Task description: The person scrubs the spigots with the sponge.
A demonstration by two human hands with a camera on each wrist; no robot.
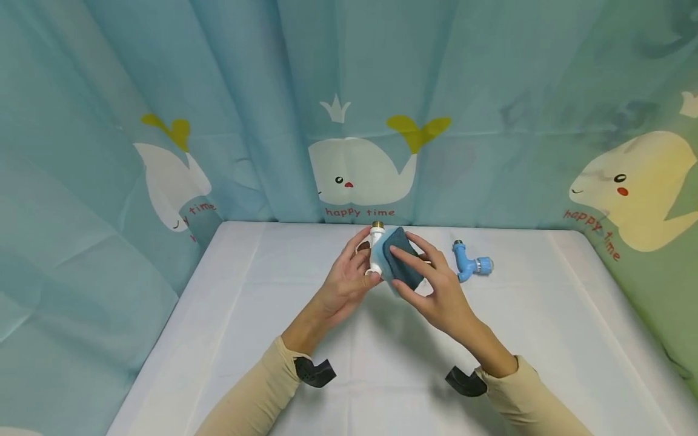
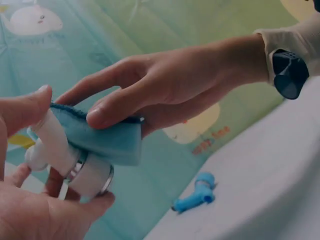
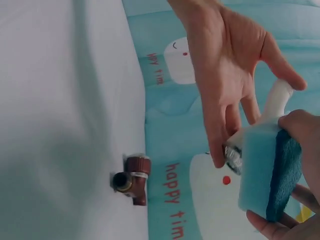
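Observation:
My left hand (image 1: 345, 289) grips a white faucet (image 1: 375, 241) with a brass threaded end, lifted above the table. The right hand (image 1: 448, 300) pinches a two-layer sponge (image 1: 405, 259), dark blue scouring pad on one side and light blue foam on the other. The foam side lies against the white faucet, hiding part of its body. In the left wrist view, the faucet's round white knob with a silver ring (image 2: 92, 175) sits by the left fingers. The right wrist view shows the sponge's foam (image 3: 259, 167) beside the faucet's spout (image 3: 276, 100).
A light blue faucet (image 1: 468, 264) lies on the white table (image 1: 262, 339) to the right of the hands. A brown faucet (image 3: 137, 180) is on the table behind the left hand. Blue-green curtains (image 1: 245, 72) with printed whales surround the table's back and sides.

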